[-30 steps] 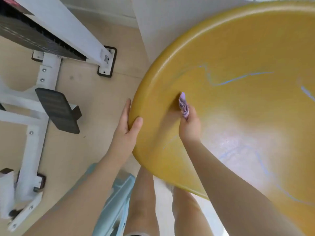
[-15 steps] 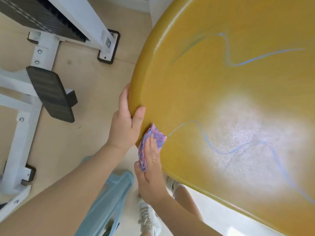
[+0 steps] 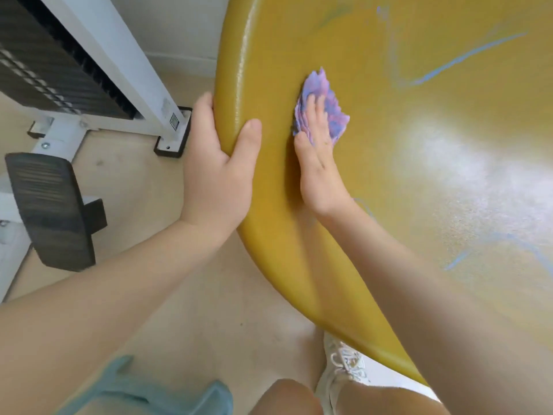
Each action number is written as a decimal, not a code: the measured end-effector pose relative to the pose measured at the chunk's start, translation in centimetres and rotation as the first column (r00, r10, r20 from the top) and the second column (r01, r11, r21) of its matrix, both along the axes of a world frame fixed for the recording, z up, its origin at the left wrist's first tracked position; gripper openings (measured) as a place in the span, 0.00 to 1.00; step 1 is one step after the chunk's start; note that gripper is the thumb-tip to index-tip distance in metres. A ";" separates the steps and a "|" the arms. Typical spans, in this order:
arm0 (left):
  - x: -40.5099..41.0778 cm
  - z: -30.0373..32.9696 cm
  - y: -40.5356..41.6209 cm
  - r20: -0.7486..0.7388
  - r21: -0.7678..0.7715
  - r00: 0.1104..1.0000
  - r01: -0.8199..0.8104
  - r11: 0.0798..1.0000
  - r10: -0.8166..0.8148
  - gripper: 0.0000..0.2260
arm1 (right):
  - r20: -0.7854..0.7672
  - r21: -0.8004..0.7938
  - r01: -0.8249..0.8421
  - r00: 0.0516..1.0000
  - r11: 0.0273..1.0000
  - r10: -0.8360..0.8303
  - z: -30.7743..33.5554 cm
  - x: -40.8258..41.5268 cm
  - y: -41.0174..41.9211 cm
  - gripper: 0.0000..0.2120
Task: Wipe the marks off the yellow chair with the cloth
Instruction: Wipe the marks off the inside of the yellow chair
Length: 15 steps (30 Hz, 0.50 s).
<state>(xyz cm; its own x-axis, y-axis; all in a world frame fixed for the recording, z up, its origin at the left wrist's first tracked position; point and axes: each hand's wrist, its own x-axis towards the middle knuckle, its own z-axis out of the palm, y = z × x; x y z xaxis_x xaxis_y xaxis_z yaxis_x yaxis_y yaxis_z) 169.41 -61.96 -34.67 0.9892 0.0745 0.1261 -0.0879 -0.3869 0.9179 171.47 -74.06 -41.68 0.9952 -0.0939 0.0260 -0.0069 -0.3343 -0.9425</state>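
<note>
The yellow chair (image 3: pixel 389 205) fills the right of the head view, its glossy curved shell facing me. Blue marks (image 3: pixel 454 61) run across its upper part and a fainter one (image 3: pixel 466 256) lies lower right. My left hand (image 3: pixel 218 169) grips the chair's left rim, thumb on the inner face. My right hand (image 3: pixel 318 163) lies flat on the shell and presses a purple-and-blue cloth (image 3: pixel 323 100) under its fingers, just right of the rim.
A white metal frame (image 3: pixel 119 55) with a black panel and a black foot pad (image 3: pixel 51 211) stands on the beige floor at left. My white shoe (image 3: pixel 344 372) and knees show below the chair. A pale blue object (image 3: pixel 143 390) lies at bottom.
My right hand slid the cloth from the chair's lower rim up across the shell. The blue line that ran near the rim there no longer shows. The left hand keeps its grip on the rim.
</note>
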 end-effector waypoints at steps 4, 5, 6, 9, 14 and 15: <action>-0.8 -1.1 -0.1 0.021 -0.103 0.999 -0.031 0.994 0.033 0.06 | 0.012 0.015 -0.324 0.946 0.946 0.324 -0.6 -7.9 -0.8 0.23; -1.2 -1.3 -0.2 0.016 -0.137 0.999 -0.027 0.990 0.029 0.06 | 0.004 -0.009 -0.393 0.919 0.919 0.393 -0.9 -10.1 -1.1 0.22; -1.5 -1.4 -0.4 0.008 -0.162 1.000 -0.023 0.987 0.024 0.07 | -0.012 -0.032 -0.446 0.895 0.894 0.446 -1.1 -12.0 -1.3 0.22; -2.5 -1.5 -0.6 -0.019 -0.192 0.999 -0.036 0.981 0.033 0.10 | -0.107 -0.061 -0.509 0.858 0.858 0.502 -0.7 -14.2 -1.6 0.24; -2.8 -1.7 -0.7 -0.019 -0.148 0.996 -0.090 0.985 0.088 0.21 | -0.106 0.001 -0.306 0.947 0.952 0.304 -0.1 -9.8 1.1 0.24; -2.8 -1.7 -0.7 -0.017 -0.145 0.995 -0.096 0.985 0.095 0.22 | -0.092 -0.015 -0.248 0.965 0.969 0.246 -0.2 -8.0 1.3 0.25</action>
